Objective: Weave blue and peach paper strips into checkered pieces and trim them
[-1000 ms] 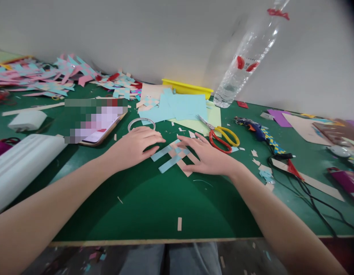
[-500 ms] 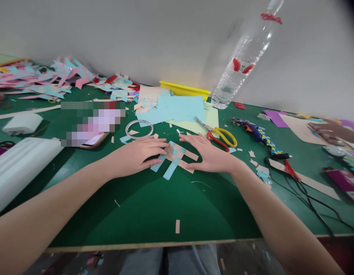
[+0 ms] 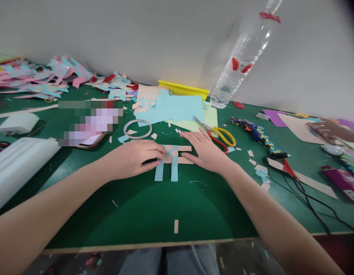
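Note:
A small woven piece of blue and peach paper strips (image 3: 172, 162) lies flat on the green table (image 3: 154, 206). Two blue strips run toward me and two peach strips cross them. My left hand (image 3: 135, 157) rests flat on the piece's left side, fingers stretched out and touching the strips. My right hand (image 3: 207, 151) lies flat on its right side, fingers spread over the ends of the peach strips. Neither hand grips anything.
Red-and-yellow scissors (image 3: 221, 136), a tape ring (image 3: 137, 129), blue paper sheets (image 3: 177, 109), a phone (image 3: 88, 133), a yellow tray (image 3: 184, 89) and a plastic bottle (image 3: 240, 65) lie beyond. Woven pieces pile at far left (image 3: 48, 78). Another person's hand (image 3: 330, 130) is at right. Cables (image 3: 303, 187) run right.
The woven piece has been turned from a diagonal lie to square with the table edge, blue strips now pointing toward me. Both hands shifted slightly with it.

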Tool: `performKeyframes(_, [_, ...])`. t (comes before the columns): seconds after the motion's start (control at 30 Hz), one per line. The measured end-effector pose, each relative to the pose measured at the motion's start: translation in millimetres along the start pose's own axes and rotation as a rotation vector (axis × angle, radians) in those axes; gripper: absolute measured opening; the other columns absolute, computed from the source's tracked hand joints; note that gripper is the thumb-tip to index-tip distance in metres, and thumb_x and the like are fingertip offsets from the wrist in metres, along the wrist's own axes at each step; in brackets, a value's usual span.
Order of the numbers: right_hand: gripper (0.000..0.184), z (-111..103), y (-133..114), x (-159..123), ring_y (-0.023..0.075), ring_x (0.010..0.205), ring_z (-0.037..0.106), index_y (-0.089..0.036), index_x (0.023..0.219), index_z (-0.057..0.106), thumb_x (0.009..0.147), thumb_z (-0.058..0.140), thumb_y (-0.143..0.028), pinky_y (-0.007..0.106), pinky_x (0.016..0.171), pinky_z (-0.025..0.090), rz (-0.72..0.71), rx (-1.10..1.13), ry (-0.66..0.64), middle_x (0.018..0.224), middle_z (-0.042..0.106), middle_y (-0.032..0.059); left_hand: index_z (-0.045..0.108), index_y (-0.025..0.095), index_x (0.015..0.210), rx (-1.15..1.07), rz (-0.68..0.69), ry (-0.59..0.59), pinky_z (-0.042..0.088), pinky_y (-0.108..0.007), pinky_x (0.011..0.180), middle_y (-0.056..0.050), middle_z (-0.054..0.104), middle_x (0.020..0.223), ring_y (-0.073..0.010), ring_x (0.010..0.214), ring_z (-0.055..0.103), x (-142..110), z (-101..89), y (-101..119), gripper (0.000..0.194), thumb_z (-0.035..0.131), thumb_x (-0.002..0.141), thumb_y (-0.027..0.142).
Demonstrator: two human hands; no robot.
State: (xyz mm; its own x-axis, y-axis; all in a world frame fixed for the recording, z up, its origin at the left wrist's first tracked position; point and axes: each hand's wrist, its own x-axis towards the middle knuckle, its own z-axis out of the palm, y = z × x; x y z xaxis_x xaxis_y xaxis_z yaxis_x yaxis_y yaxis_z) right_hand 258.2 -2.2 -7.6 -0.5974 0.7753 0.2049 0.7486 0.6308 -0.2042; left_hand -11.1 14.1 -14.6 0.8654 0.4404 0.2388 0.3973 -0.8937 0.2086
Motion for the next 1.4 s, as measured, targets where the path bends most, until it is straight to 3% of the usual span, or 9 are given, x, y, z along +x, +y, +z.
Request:
performKeyframes(0.17, [0.08, -4, -16, 0, 0.0233, 0.13, 0.045, -0.027, 0.147, 0.017, 0.083, 0.058, -0.055, 0.056, 0.117, 0.007, -0.083, 0.192, 0.01, 0.13, 0.058, 0.0046, 0.066, 0.02, 0.101, 0.122, 0.048, 0.028, 0.046, -0.038, 0.089, -0.005, 0.07, 0.107, -0.0215, 0.103, 0.061, 0, -0.6, 2, 0.027, 0.041, 0.097, 0.029])
performKeyframes(0.3, [0.089, -5, -25, -1, 0.0221, 0.129, 0.047, -0.026, 0.146, 0.019, 0.077, 0.068, -0.051, 0.055, 0.117, 0.001, -0.161, 0.259, -0.044, 0.123, 0.063, 0.0035, 0.066, 0.018, 0.091, 0.155, 0.025, 0.033, 0.047, -0.038, 0.08, -0.006, 0.071, 0.095, -0.0211, 0.089, 0.062, 1, -1.9, 5, 0.03, 0.039, 0.097, 0.027])
performKeyframes(0.4, [0.086, -5, -24, -1, 0.0212, 0.126, 0.048, -0.027, 0.146, 0.021, 0.077, 0.069, -0.047, 0.054, 0.117, 0.001, -0.159, 0.291, -0.057, 0.121, 0.063, 0.0027, 0.067, 0.018, 0.09, 0.134, -0.006, 0.05, 0.047, -0.038, 0.082, -0.007, 0.07, 0.096, -0.0211, 0.09, 0.062, 1, -1.4, 8, 0.029, 0.04, 0.097, 0.027])
performKeyframes(0.53, [0.083, -9, -17, -1, 0.0195, 0.126, 0.047, -0.03, 0.145, 0.021, 0.078, 0.068, -0.043, 0.051, 0.118, 0.007, -0.128, 0.327, -0.04, 0.121, 0.062, 0.0006, 0.066, 0.02, 0.103, 0.041, -0.003, 0.083, 0.047, -0.036, 0.092, -0.006, 0.068, 0.113, -0.0208, 0.106, 0.06, 3, 1.7, 11, 0.027, 0.041, 0.097, 0.026])
performKeyframes(0.67, [0.088, -11, -10, -1, 0.0219, 0.127, 0.044, -0.032, 0.146, 0.021, 0.075, 0.071, -0.046, 0.052, 0.117, 0.009, -0.095, 0.331, -0.082, 0.127, 0.058, 0.0008, 0.064, 0.022, 0.115, -0.041, 0.029, 0.032, 0.047, -0.034, 0.096, -0.004, 0.065, 0.121, -0.0194, 0.116, 0.056, 6, 5.4, 13, 0.028, 0.042, 0.098, 0.026])
performKeyframes(0.83, [0.088, -5, -6, -2, 0.0237, 0.129, 0.041, -0.031, 0.146, 0.021, 0.075, 0.07, -0.048, 0.052, 0.118, 0.008, -0.113, 0.317, -0.131, 0.134, 0.053, 0.0022, 0.063, 0.022, 0.116, -0.071, 0.047, -0.009, 0.046, -0.035, 0.097, -0.004, 0.064, 0.123, -0.0204, 0.118, 0.053, 8, 8.0, 11, 0.028, 0.042, 0.098, 0.026])
performKeyframes(1.4, [0.08, 1, -6, -1, 0.0238, 0.132, 0.038, -0.032, 0.145, 0.024, 0.079, 0.064, -0.052, 0.052, 0.118, 0.006, -0.082, 0.257, -0.121, 0.136, 0.051, 0.0021, 0.06, 0.023, 0.117, -0.088, 0.09, -0.066, 0.045, -0.037, 0.097, -0.005, 0.059, 0.129, -0.0232, 0.122, 0.049, 4, -1.0, 14, 0.026, 0.047, 0.095, 0.026])
